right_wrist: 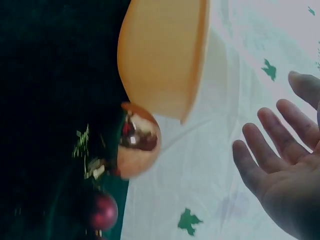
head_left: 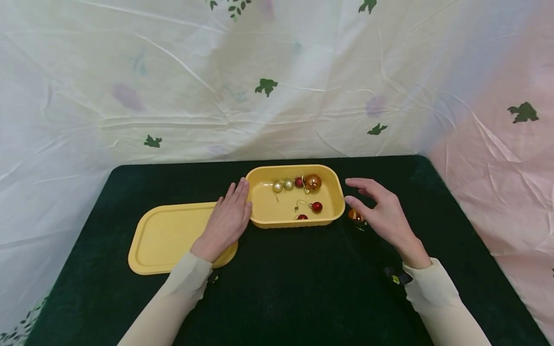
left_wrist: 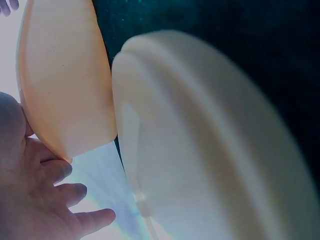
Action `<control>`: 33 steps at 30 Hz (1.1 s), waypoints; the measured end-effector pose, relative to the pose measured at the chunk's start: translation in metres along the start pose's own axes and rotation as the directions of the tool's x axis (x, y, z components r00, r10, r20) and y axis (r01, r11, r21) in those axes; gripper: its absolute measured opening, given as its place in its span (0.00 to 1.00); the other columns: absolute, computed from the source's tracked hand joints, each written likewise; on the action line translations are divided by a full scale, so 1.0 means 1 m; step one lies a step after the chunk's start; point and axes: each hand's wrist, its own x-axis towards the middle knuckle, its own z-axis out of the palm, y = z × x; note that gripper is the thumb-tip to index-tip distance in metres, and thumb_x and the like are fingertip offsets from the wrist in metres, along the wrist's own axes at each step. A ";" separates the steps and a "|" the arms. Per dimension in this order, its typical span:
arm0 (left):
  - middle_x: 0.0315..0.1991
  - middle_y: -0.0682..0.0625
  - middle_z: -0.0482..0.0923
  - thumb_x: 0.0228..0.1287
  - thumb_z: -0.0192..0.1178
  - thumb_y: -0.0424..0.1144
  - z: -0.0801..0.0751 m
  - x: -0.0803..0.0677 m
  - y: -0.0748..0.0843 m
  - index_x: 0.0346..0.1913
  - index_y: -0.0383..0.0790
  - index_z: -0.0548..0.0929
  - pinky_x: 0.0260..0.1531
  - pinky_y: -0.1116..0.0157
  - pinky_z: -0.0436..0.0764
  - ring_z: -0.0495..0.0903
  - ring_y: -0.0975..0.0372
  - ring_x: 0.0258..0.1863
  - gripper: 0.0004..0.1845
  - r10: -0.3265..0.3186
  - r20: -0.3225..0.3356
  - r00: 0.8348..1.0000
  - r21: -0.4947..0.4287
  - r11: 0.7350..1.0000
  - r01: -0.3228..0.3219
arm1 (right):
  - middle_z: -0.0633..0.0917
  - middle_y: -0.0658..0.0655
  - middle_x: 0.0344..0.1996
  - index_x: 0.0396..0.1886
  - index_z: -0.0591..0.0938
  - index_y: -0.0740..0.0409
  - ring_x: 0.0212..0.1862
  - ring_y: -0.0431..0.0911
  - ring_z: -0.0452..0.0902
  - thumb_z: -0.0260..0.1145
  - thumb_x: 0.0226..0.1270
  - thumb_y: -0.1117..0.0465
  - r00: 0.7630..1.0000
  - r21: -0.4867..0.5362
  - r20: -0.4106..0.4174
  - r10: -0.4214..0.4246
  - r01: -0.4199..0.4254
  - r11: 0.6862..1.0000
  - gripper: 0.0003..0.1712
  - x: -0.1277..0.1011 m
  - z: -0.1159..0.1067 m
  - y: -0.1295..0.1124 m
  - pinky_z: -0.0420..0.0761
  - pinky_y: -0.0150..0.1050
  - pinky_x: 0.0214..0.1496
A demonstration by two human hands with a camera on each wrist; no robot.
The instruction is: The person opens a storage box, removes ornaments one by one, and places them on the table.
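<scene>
On the dark green cloth-covered counter [head_left: 303,288], near its far edge, stands a shallow yellow plastic rectangular tub [head_left: 259,218] holding small gold and red baubles. The left hand [head_left: 227,221] lies released, fingers straight, flat against the tub's left end, over the yellow plastic lid [head_left: 164,240] lying beside it. The right hand [head_left: 381,211] hovers relaxed, grasping nothing, just off the tub's right end. Under it on the counter sits a shiny copper-orange round bauble [right_wrist: 137,147]. It looks light, slick and probably fragile; best pinched gently round its middle or by its hook.
</scene>
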 end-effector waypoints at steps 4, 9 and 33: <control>0.84 0.44 0.44 0.85 0.38 0.48 0.001 0.000 -0.001 0.83 0.35 0.48 0.73 0.37 0.58 0.48 0.45 0.82 0.34 0.002 0.000 1.000 0.001 1.000 -0.002 | 0.79 0.55 0.65 0.68 0.79 0.57 0.66 0.52 0.75 0.70 0.74 0.55 0.997 0.017 0.071 -0.011 0.010 1.000 0.27 0.012 0.012 -0.001 0.76 0.58 0.67; 0.84 0.44 0.43 0.85 0.38 0.49 0.000 0.000 0.000 0.84 0.36 0.48 0.73 0.37 0.57 0.47 0.46 0.82 0.34 -0.008 0.008 1.000 -0.004 1.000 0.008 | 0.77 0.59 0.68 0.70 0.77 0.57 0.68 0.55 0.73 0.70 0.74 0.53 0.992 0.003 0.129 -0.006 0.005 1.000 0.29 0.025 0.026 -0.003 0.75 0.59 0.67; 0.84 0.45 0.42 0.85 0.39 0.49 0.001 0.000 0.001 0.84 0.38 0.45 0.74 0.39 0.57 0.48 0.47 0.82 0.35 -0.020 0.010 1.000 -0.007 1.000 0.020 | 0.70 0.62 0.73 0.75 0.70 0.56 0.73 0.58 0.65 0.69 0.73 0.49 0.955 -0.079 0.237 0.181 -0.167 0.983 0.37 0.071 0.070 -0.005 0.66 0.62 0.74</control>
